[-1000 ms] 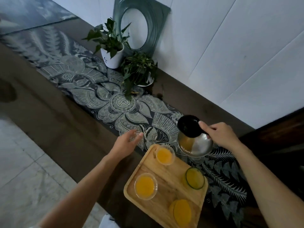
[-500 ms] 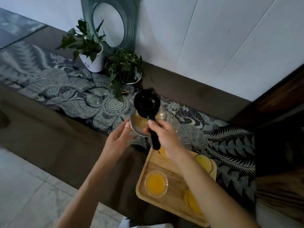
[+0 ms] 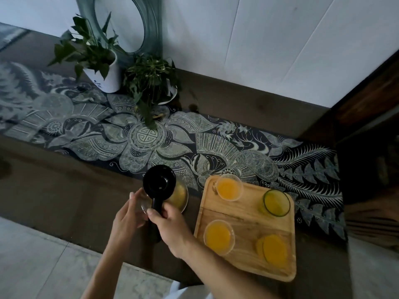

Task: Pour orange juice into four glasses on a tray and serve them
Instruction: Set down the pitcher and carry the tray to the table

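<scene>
On the counter: a long dark wooden counter (image 3: 248, 108) runs against a pale panelled wall (image 3: 259, 39); light marbled floor tiles (image 3: 43, 262) show below its near edge.
Runner: a dark patterned cloth (image 3: 146, 137) with pale flower and feather motifs lies along the counter top.
Far left, by the wall: a leafy plant in a white cylindrical pot (image 3: 105, 76); just beside it a second, bushier plant (image 3: 149, 80) in a low white dish; behind both, a round grey-green ring frame (image 3: 151, 24) leans on the wall.
Left hand: the left hand (image 3: 127, 219) is half curled, fingertips touching the glass side of the jug; whether it truly grips cannot be told.
Jug: a rounded glass jug (image 3: 172, 195) with a black lid and black handle, upright at the runner's near edge, left of the tray and apart from it, a little orange juice visible inside.
Right hand: the right hand (image 3: 172, 227) is closed around the jug's black handle, thumb on top, forearm reaching in from the lower right.
Tray: a pale wooden tray (image 3: 248, 214), rectangular with rounded corners, partly on the runner.
Glasses: four on the tray, all holding juice; far-left glass (image 3: 228, 187), near-left glass (image 3: 219, 236), far-right green-rimmed glass (image 3: 276, 202), near-right glass (image 3: 274, 250).
</scene>
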`<state>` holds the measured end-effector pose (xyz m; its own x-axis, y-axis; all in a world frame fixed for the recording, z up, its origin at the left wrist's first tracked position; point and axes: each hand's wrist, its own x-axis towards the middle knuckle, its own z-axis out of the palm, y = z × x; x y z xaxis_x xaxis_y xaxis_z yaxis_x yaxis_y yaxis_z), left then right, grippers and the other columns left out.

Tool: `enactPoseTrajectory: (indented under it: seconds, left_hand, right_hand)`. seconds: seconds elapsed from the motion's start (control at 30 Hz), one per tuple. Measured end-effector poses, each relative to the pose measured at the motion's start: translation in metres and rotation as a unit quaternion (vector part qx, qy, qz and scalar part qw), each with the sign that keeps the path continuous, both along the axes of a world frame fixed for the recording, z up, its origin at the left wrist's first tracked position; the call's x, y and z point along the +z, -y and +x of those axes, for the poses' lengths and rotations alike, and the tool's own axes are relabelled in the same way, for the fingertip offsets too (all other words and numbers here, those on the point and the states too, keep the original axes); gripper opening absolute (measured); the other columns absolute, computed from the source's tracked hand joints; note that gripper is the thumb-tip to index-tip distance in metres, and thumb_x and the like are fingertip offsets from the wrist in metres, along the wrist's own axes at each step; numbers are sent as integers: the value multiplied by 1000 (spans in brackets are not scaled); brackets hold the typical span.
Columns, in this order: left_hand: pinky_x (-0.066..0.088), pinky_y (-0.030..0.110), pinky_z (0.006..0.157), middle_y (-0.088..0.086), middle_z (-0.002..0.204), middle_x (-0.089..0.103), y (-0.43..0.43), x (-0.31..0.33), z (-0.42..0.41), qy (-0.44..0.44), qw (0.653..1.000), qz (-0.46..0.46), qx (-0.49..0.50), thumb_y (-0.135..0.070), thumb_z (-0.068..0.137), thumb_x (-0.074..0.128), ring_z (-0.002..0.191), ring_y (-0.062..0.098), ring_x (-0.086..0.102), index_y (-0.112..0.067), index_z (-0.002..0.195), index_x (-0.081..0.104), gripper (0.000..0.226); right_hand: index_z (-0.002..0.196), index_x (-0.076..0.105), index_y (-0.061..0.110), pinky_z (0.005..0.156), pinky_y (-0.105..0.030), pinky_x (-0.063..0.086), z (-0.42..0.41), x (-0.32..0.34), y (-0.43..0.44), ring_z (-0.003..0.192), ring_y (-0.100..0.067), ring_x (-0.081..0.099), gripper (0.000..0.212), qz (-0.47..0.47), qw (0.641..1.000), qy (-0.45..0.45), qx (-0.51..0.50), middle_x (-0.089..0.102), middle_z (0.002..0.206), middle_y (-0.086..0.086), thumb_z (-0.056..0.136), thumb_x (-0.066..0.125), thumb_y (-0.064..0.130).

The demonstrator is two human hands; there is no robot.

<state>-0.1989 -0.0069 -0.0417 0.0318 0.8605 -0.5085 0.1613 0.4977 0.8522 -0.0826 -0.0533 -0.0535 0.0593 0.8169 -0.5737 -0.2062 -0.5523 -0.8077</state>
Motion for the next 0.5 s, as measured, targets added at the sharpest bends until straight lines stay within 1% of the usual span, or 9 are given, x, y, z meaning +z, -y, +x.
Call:
enactPoseTrajectory:
  seconds: [0.03, 0.1, 0.2, 0.27, 0.33, 0.4, 0.43, 0.5]
  left_hand:
    - [59, 47, 89, -2, 101, 78, 0, -3, -2, 2, 1000, -6, -1, -66, 94, 38, 95, 23, 75, -45, 120, 67, 45]
    - [58, 51, 91, 2, 102, 78, -1, -7, -6, 0, 1000, -10, -5, -67, 92, 38, 98, 27, 75, -45, 121, 66, 45]
    - [58, 49, 91, 5, 98, 79, -3, -11, -10, -14, 1000, -1, -13, -65, 96, 37, 99, 27, 74, -44, 126, 64, 45]
    - [57, 47, 91, 9, 102, 78, -4, -13, -12, -16, 1000, 5, -12, -66, 96, 37, 102, 27, 73, -44, 130, 63, 47]
    - [56, 48, 94, 7, 106, 76, -5, -13, -14, -29, 999, 3, -19, -75, 93, 37, 105, 27, 72, -49, 129, 63, 51]
    - [54, 49, 97, 0, 110, 75, -6, -12, -14, -40, 999, 13, -16, -80, 90, 34, 108, 24, 70, -51, 127, 64, 56]
    - [54, 46, 96, -1, 111, 75, -6, -11, -13, -42, 999, 17, -8, -78, 93, 32, 108, 22, 70, -50, 126, 65, 55]
    - [56, 38, 88, 5, 109, 74, -6, -8, -12, -50, 999, 10, 8, -69, 98, 26, 104, 21, 71, -45, 129, 62, 53]
  right_hand:
    - [117, 69, 25, 106, -44, 49, -4, -3, 1, 112, -13, 67, 43, -3, 1000, -2, -3, 74, 114, 3, 82, 67, 50]
    - [120, 67, 26, 106, -41, 48, -10, -7, 3, 114, -9, 65, 44, -8, 1000, 1, -6, 73, 117, 6, 83, 65, 50]
    - [121, 66, 26, 106, -41, 49, -19, -9, 2, 113, -7, 65, 45, -14, 1000, 9, -10, 72, 118, 6, 83, 63, 51]
    - [123, 64, 25, 106, -39, 48, -23, -8, 0, 113, -6, 64, 44, -20, 1000, 14, -11, 71, 119, 5, 86, 62, 49]
    - [124, 63, 24, 106, -37, 48, -27, -5, -3, 115, -6, 62, 41, -21, 999, 26, -4, 70, 121, 4, 90, 59, 47]
    - [124, 62, 21, 104, -36, 47, -27, -3, -3, 115, -10, 62, 40, -14, 999, 49, 17, 70, 121, 1, 93, 56, 46]
    - [120, 63, 19, 102, -37, 48, -26, -2, -3, 114, -13, 63, 40, -10, 997, 66, 33, 70, 119, -2, 94, 55, 47]
    - [112, 65, 15, 99, -42, 50, -18, 4, -1, 108, -19, 65, 46, -5, 992, 102, 74, 72, 113, -6, 94, 54, 56]
